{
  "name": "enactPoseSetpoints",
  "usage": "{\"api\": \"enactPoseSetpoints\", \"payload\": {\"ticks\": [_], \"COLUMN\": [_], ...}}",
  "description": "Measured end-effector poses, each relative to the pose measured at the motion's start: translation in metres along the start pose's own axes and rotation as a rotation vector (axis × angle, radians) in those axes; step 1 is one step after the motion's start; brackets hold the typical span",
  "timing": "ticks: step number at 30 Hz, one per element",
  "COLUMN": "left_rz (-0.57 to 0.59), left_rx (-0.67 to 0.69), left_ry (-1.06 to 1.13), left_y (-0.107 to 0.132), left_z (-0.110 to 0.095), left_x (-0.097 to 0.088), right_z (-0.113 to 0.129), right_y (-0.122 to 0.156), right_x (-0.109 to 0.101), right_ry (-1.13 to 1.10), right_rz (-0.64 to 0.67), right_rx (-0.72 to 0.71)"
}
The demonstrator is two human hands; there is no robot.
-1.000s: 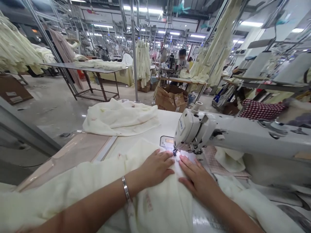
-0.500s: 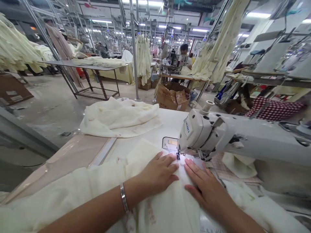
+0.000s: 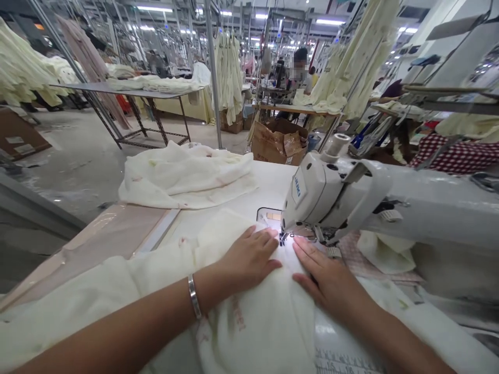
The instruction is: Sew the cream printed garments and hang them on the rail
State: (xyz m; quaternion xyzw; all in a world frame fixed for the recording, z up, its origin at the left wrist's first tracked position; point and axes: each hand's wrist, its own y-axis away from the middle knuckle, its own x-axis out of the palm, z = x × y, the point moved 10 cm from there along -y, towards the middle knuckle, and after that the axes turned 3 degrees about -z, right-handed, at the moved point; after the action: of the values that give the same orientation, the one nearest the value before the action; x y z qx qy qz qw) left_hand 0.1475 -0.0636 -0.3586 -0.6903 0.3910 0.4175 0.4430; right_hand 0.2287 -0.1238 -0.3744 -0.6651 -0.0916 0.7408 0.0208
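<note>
Pale cream fabric [image 3: 268, 317] with pink print lies under the presser foot [image 3: 282, 238] of a white sewing machine [image 3: 307, 195]. My left hand [image 3: 249, 257], a silver bangle at its wrist, rests flat on the fabric just left of the foot with the fingers extended. To the right of the foot, my right hand [image 3: 325, 270] lies on the fabric's edge, fingers stretched forward and thumb apart. Both hands press from above and grip nothing. Light from the machine falls on the cloth around the needle, and the needle itself is hard to make out.
A crumpled cream garment [image 3: 187, 179] lies at the table's far side. Right of the machine head is a cream scrap [image 3: 385, 252]. A printed ruler [image 3: 343, 361] shows at the front edge. Beyond stand a cardboard box [image 3: 278, 140], hanging garments [image 3: 228, 78] and a person [image 3: 300, 72].
The lettering on the fabric has shifted slightly toward the machine relative to the foot. Both hands stay flat beside the foot. The whole view has tilted and shifted a little.
</note>
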Motion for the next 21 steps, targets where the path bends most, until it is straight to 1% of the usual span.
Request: {"api": "enactPoseSetpoints", "payload": {"ticks": [3, 5, 8, 13, 18, 21], "left_rz": [-0.002, 0.007, -0.011, -0.044, -0.071, -0.090], "left_rx": [-0.037, -0.044, -0.049, -0.071, -0.056, -0.047], "left_ry": [0.005, 0.007, 0.016, 0.003, -0.020, -0.043], "left_y": [-0.004, -0.006, -0.009, -0.012, -0.014, -0.015], "left_z": [0.007, 0.011, 0.015, 0.020, 0.022, 0.022], "left_x": [0.001, 0.002, 0.001, -0.001, -0.001, -0.001], "right_z": [-0.005, -0.011, -0.021, -0.037, -0.050, -0.063], "right_y": [-0.005, -0.006, -0.005, 0.001, 0.005, 0.008], "right_x": [0.003, 0.005, 0.009, 0.013, 0.026, 0.030], "right_ry": [0.009, 0.036, 0.069, 0.117, 0.096, 0.077], "right_rz": [0.029, 0.026, -0.028, -0.144, -0.197, -0.243], "right_rx": [0.027, 0.056, 0.087, 0.074, 0.008, 0.041]}}
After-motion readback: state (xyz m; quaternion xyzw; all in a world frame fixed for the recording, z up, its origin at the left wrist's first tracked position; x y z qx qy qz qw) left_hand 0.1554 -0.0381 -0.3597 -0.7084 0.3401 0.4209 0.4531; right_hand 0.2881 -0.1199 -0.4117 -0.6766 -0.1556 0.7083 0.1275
